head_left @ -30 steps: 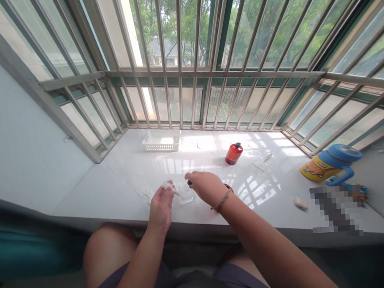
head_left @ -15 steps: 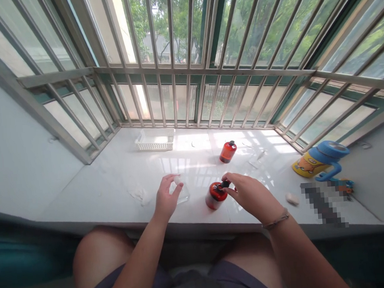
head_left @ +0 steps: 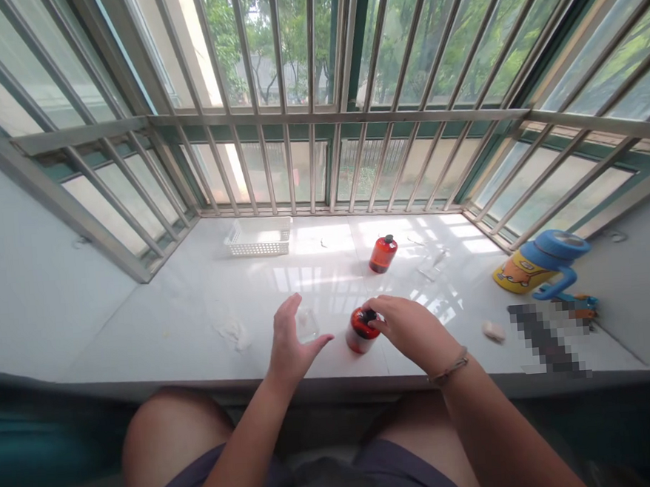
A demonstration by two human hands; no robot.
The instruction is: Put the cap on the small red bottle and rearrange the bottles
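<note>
Right hand (head_left: 412, 326) grip pinched on red bottle (head_left: 359, 332) cap, left hand (head_left: 288, 344) grip spread wide, empty, beside clear cup (head_left: 307, 323)

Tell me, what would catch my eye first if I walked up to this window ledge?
Probably the small red bottle with a black cap near the front edge of the white ledge, with the right hand pinching its cap. The left hand hovers open beside it, over a small clear container. Farther back stands a second red bottle, and at the right lies a yellow and blue cartoon jug.
</note>
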